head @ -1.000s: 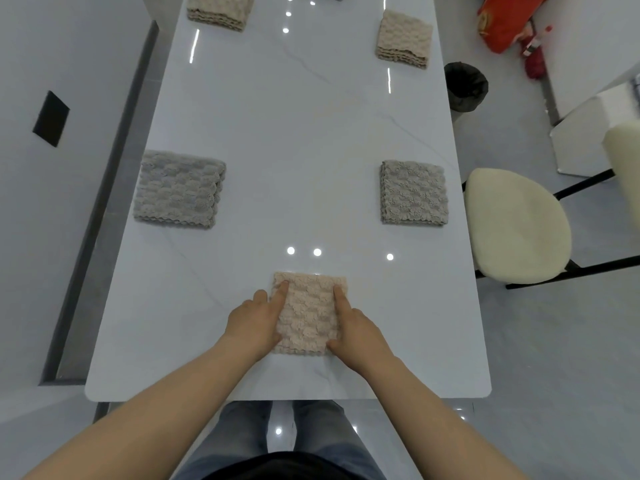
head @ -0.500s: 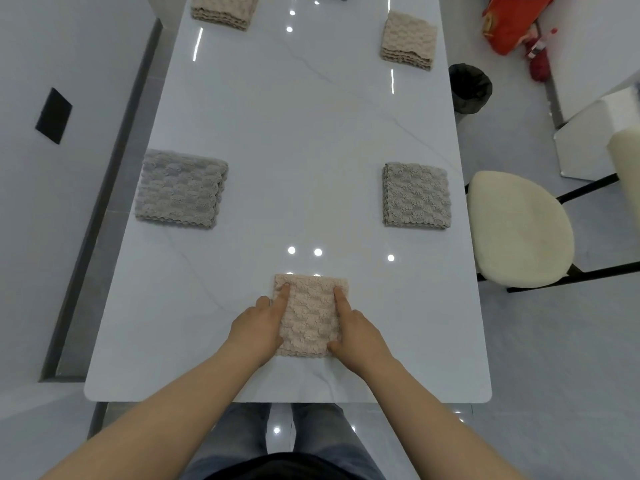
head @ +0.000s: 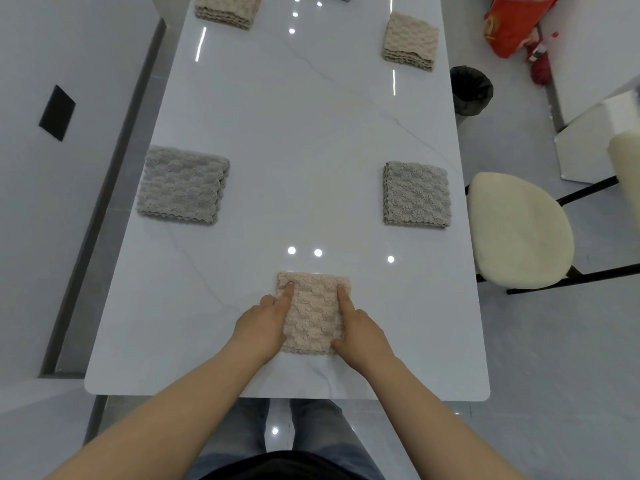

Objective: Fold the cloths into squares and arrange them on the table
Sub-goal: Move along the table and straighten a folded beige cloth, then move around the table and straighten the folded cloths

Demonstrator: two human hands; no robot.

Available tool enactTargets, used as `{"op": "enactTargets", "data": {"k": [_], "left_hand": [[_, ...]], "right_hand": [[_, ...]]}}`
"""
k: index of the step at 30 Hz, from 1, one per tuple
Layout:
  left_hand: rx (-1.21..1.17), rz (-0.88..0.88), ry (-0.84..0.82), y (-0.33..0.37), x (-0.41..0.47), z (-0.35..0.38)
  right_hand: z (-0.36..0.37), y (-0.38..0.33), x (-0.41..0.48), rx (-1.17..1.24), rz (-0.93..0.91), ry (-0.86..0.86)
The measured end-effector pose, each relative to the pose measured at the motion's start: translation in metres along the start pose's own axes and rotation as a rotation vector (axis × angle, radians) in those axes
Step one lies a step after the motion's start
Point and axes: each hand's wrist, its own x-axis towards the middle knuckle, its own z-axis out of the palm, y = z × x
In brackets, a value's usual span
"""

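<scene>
The folded beige cloth (head: 313, 313) lies flat on the counter (head: 311, 133) near its front edge, its slightly longer side pointing away from the person. The left hand (head: 259, 323) and the right hand (head: 363, 336) flank it, each with a straight index finger on top. Whether either grip pinches the edges, I cannot tell. Two grey cloths (head: 183, 185) (head: 415, 194) lie further away. The black bin (head: 471, 90) stands on the floor, its contents not visible. Cloth and hands keep the same place as before.
</scene>
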Motion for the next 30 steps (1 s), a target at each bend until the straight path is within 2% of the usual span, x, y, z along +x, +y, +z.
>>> {"op": "enactTargets", "data": {"k": [16, 22, 30], "left_hand": [[-0.090, -0.059, 0.027, 0.006, -0.031, -0.010], [-0.088, -0.121, 0.067, 0.010, -0.046, -0.011], [-0.151, -0.203, 0.083, 0.012, -0.075, -0.001]], "right_hand": [[-0.015, 0.000, -0.029, -0.102, -0.093, 0.081], [-0.015, -0.006, -0.035, -0.202, -0.199, 0.182], [-0.019, -0.027, -0.042, -0.338, -0.380, 0.085]]}}
